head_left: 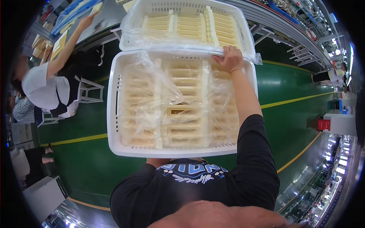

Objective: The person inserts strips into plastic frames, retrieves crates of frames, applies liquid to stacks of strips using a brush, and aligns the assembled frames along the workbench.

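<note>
My right hand curled over the far rim of the near white plastic crate, fingers closed on it, crate against my chest, cream moulded parts in rows under clear plastic film, second crate just beyond, my left hand hidden beneath.

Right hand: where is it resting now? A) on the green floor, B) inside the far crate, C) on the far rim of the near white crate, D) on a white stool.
C: the right hand grips the far rim of the near white crate, at the clear plastic liner.
</note>
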Tool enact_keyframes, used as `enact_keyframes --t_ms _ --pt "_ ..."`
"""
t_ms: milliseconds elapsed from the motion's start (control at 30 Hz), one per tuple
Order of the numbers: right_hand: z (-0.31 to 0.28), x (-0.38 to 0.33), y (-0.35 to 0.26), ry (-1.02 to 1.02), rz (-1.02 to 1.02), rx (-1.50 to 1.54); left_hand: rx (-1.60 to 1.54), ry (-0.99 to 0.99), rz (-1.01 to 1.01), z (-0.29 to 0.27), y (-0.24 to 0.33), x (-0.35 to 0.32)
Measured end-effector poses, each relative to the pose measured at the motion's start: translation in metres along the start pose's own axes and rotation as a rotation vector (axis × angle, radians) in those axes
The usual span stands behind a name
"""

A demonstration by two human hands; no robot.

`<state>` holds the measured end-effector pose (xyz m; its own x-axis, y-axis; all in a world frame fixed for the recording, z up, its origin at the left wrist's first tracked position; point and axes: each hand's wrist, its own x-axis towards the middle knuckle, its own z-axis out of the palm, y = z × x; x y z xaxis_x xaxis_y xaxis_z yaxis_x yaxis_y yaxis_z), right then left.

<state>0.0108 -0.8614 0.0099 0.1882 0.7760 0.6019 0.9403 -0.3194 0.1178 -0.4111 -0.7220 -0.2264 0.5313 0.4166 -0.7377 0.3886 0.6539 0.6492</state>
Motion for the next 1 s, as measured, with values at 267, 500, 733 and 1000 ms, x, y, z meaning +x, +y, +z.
enact_keyframes --t_ms 267,500,733,1000 --pt "-0.056 -0.047 -0.022 0.087 0.172 -0.150 0.203 0.052 -0.006 -0.064 0.021 -0.036" --pt "-0.185 -0.189 -0.049 -0.131 0.895 -0.385 0.439 0.005 -0.134 -0.103 0.002 -0.063" --pt "-0.178 -0.192 -0.189 0.626 1.768 0.906 -0.538 -0.669 -0.058 0.033 0.110 -0.144" --pt "-0.150 -0.187 -0.189 0.786 1.546 0.781 -0.745 -0.427 -0.559 0.020 0.099 -0.117"
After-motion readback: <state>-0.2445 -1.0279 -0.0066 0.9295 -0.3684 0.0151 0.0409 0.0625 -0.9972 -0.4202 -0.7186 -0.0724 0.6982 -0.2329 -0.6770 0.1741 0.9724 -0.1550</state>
